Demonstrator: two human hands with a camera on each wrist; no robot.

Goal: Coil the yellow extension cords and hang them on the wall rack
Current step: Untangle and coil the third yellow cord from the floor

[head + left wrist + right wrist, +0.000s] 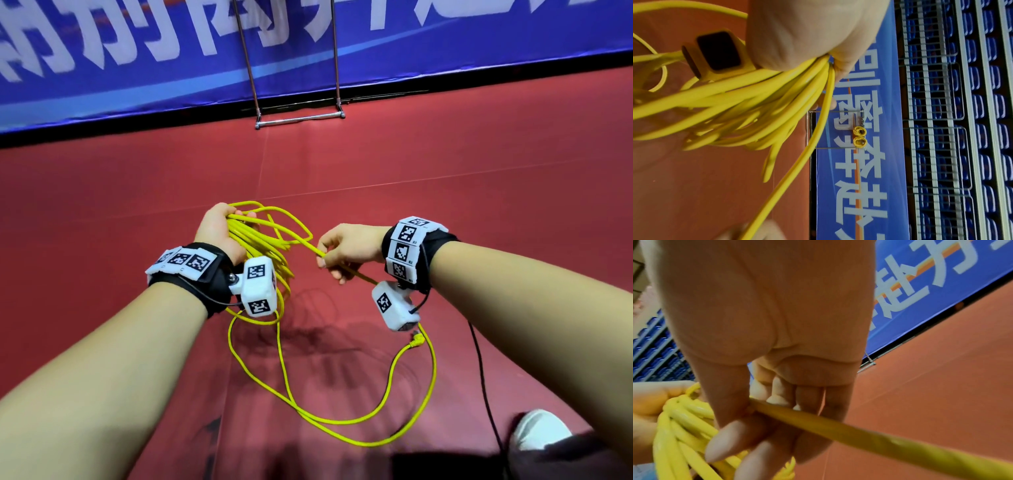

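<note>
Mid-coil: left hand (219, 229) has its fingers wrapped round the bundled loops of the yellow extension cord (263, 253); right hand (346, 248), just beside the bundle, pinches the free strand between thumb and fingertips. Slack tail and plug (417, 340) hang below the bundle. Next, likely: feed another loop across to the bundle, then carry it to the rack (298, 118) beyond, at the blue banner (445, 51)

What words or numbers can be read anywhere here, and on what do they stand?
"离" and "奔赴": large white characters on the blue banner, lying sideways in the left wrist view; its other characters are cut off, hidden or blurred.
Wrist bands: black-and-white square codes only; the tiny labels beside them are too small to read.
</note>
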